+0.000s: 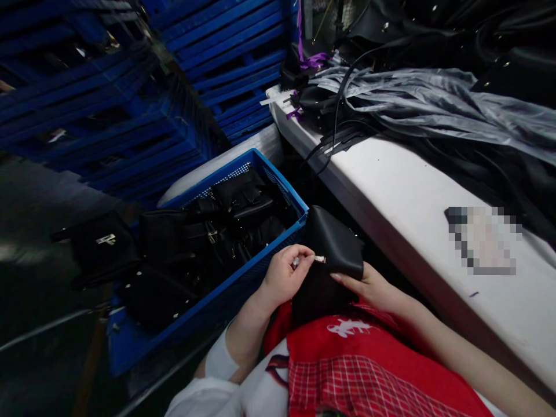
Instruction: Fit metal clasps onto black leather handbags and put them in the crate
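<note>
A black leather bag rests against my red apron, its surface smooth and slightly shiny. My right hand grips the bag's right lower edge, thumb on top and the other fingers hidden underneath. On the left, the fingers of my left hand are pinched together at a small pale metal fitting on the bag's front; its exact kind is too small to make out. Beside my left hand stands a blue crate heaped with black bags, some with metal clasps.
A white-topped table runs along the right, holding black straps, clear plastic wrapping, black leather goods and a pixelated object. Stacked blue crates rise behind. A black bag overhangs the near crate's left end.
</note>
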`<state>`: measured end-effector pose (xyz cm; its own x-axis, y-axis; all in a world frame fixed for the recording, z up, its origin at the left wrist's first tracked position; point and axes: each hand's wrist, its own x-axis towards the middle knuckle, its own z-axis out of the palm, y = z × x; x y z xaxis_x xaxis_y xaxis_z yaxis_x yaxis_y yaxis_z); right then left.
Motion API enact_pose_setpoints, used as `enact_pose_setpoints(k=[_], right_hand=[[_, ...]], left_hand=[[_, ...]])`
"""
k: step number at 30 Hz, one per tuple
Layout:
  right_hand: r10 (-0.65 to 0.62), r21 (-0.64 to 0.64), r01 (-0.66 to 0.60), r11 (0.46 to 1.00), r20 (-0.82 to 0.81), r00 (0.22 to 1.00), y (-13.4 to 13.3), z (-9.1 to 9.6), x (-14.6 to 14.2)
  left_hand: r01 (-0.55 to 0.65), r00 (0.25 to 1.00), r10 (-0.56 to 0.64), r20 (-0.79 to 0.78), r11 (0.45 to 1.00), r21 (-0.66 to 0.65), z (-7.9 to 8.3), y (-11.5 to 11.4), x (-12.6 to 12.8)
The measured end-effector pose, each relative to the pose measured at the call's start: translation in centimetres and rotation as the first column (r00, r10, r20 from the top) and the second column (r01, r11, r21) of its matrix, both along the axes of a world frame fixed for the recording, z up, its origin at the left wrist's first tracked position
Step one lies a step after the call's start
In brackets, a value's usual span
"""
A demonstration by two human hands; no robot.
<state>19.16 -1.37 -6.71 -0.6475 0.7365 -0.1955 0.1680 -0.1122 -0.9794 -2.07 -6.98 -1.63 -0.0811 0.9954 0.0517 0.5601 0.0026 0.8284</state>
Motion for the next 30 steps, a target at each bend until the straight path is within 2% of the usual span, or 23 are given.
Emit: enact_pose_setpoints(k=[6, 10, 16, 20, 23, 26, 30], right_hand=[[0.133, 0.123, -0.131, 0.984, -0.007, 0.991, -0.5, 0.5, -0.6], [0.152, 0.209, -0.151, 0.966, 0.008, 0.988, -0.6, 0.5, -0.8], [0.181, 0.321, -0.193, 0.927, 0.069, 0.981, -0.7, 1.3, -1.1], [0.241, 0.378, -0.275, 0.884, 0.136, 0.961, -1.0, 1.6, -1.3], [0.250, 0.364, -0.283, 0.887, 0.136, 0.959, -1.2, 1.4, -1.5], [0.200, 0.301, -0.219, 0.928, 0.093, 0.975, -1.1, 0.8, -1.5], [0.161, 0.065, -0.160, 0.985, -0.015, 0.987, -0.8, -0.1, -1.1]], left_hand=[[0.036, 0.995, -0.031, 0.096, 0.998, -0.051, 0.2, 0.2, -0.3], [0.143, 0.979, -0.133, 0.157, 0.988, -0.057, 0.5, -0.1, -0.9], [0.231, 0.973, -0.230, 0.029, 0.968, -0.094, 1.4, 0.3, -2.1], [0.366, 0.921, -0.383, -0.063, 0.910, -0.193, 2.3, 1.3, -2.8], [0.432, 0.862, -0.479, -0.164, 0.865, -0.256, 2.8, 1.8, -3.1], [0.443, 0.842, -0.494, -0.217, 0.862, -0.246, 2.7, 2.0, -3.3], [0.427, 0.884, -0.449, -0.131, 0.889, -0.167, 1.8, 2.2, -3.2]])
